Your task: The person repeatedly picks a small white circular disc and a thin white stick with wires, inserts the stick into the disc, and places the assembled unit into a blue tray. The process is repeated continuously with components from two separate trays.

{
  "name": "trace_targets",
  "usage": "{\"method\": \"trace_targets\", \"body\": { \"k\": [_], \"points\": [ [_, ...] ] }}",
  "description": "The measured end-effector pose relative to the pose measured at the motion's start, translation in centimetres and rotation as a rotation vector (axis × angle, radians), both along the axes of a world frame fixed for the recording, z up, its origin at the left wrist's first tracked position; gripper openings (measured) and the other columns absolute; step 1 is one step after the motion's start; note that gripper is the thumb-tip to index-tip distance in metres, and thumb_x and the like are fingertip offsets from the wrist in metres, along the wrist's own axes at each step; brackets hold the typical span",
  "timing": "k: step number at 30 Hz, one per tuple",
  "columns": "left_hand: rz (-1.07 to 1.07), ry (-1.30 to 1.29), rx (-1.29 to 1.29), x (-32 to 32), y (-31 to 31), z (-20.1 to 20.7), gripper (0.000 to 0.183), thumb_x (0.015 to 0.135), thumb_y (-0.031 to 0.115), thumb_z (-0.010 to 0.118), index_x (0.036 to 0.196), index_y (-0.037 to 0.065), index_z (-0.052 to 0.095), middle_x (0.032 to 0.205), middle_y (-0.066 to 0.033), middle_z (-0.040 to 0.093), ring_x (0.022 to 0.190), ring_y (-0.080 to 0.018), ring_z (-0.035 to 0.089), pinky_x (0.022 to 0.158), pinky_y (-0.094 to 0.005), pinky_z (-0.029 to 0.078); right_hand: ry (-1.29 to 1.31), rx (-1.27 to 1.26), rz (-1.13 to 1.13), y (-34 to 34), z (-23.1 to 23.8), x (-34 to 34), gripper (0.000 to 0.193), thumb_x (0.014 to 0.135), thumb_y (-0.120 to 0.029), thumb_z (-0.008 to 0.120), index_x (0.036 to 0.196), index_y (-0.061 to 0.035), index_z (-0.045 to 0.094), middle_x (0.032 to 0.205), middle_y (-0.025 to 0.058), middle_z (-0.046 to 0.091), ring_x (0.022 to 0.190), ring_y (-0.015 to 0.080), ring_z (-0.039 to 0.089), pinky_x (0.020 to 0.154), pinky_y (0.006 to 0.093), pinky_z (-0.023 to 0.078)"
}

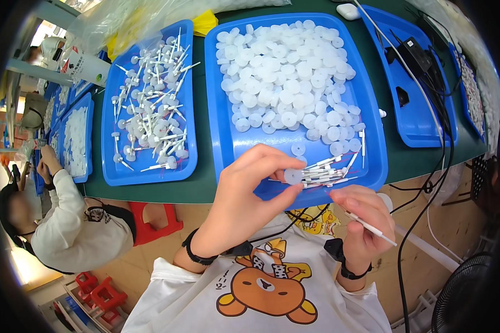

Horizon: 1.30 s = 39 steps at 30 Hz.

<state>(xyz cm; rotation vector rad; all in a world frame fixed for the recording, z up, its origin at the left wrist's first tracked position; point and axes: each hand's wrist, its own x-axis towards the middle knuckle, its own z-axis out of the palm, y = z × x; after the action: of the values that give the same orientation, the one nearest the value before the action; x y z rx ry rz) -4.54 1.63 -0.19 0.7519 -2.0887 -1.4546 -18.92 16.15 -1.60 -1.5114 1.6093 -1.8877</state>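
Note:
My left hand [241,186] pinches a round translucent white disc [293,177] with a small centre hole between thumb and fingertips. To its right, my right hand [365,216] is closed on a thin white stick [370,228], which slants down to the right out of the fingers. Both hands are over the near edge of a large blue tray [244,145]. A big heap of the same discs [283,72] fills its far part. Along its near right side lies a bunch of white sticks [325,173] with thin reddish strands, just beyond my hands.
Left of it, another blue tray [106,139] holds sticks with discs on them [155,105]. A blue tray [411,125] at right carries a black adapter [414,55] and cables. A co-worker [78,216] sits at far left near a red stool [155,222]. A black fan [461,294] stands lower right.

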Motion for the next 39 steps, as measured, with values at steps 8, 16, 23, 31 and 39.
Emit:
{"method": "trace_targets", "body": {
  "k": [8, 16, 23, 31, 39],
  "points": [
    [-0.103, 0.074, 0.183, 1.3, 0.9, 1.3, 0.041, 0.071, -0.008, 0.08, 0.11, 0.004, 0.074, 0.102, -0.0057, 0.063, 0.086, -0.0128, 0.058, 0.075, -0.0255, 0.049, -0.102, 0.026, 0.075, -0.5, 0.4, 1.2, 0.028, 0.09, -0.016, 0.072, 0.106, 0.0073, 0.069, 0.096, 0.0169, 0.072, 0.079, 0.028, 0.066, 0.069, 0.0358, 0.052],
    [-0.082, 0.087, 0.261, 1.8, 1.4, 1.4, 0.037, 0.072, -0.007, 0.081, 0.107, -0.001, 0.07, 0.104, -0.0082, 0.065, 0.085, -0.0126, 0.06, 0.077, -0.0263, 0.05, -0.025, 0.041, 0.055, -1.1, 0.2, 1.7, 0.027, 0.087, -0.012, 0.074, 0.106, 0.0064, 0.069, 0.093, 0.0135, 0.072, 0.073, 0.0238, 0.062, 0.066, 0.0327, 0.049],
    [-0.102, 0.1, 0.244, 1.9, 1.3, 1.1, 0.032, 0.071, -0.007, 0.082, 0.099, -0.002, 0.07, 0.102, -0.0105, 0.068, 0.089, -0.0148, 0.064, 0.085, -0.0308, 0.052, 0.029, 0.082, 0.054, -1.6, 0.3, 1.9, 0.027, 0.082, -0.008, 0.077, 0.106, 0.0033, 0.071, 0.089, 0.01, 0.07, 0.073, 0.0211, 0.06, 0.064, 0.0316, 0.046],
    [-0.089, 0.217, 0.21, 1.7, 1.5, 0.3, 0.032, 0.067, -0.004, 0.085, 0.097, 0.002, 0.076, 0.095, -0.0098, 0.071, 0.09, -0.0199, 0.066, 0.087, -0.0335, 0.051, -0.114, 0.141, 0.021, -1.3, 0.6, 2.1, 0.031, 0.072, 0.004, 0.082, 0.101, 0.0015, 0.072, 0.094, 0.0103, 0.064, 0.077, 0.0167, 0.063, 0.064, 0.0261, 0.049],
    [-0.108, 0.144, -0.092, 2.0, 0.6, 0.5, 0.034, 0.065, 0.008, 0.09, 0.097, 0.008, 0.079, 0.09, -0.0035, 0.07, 0.082, -0.0178, 0.06, 0.081, -0.0318, 0.047, -0.147, 0.212, 0.134, -0.6, 1.9, 1.0, 0.028, 0.067, 0.009, 0.083, 0.092, 0.0023, 0.071, 0.094, 0.0155, 0.069, 0.082, 0.0232, 0.068, 0.069, 0.0302, 0.057]
  ]
}}
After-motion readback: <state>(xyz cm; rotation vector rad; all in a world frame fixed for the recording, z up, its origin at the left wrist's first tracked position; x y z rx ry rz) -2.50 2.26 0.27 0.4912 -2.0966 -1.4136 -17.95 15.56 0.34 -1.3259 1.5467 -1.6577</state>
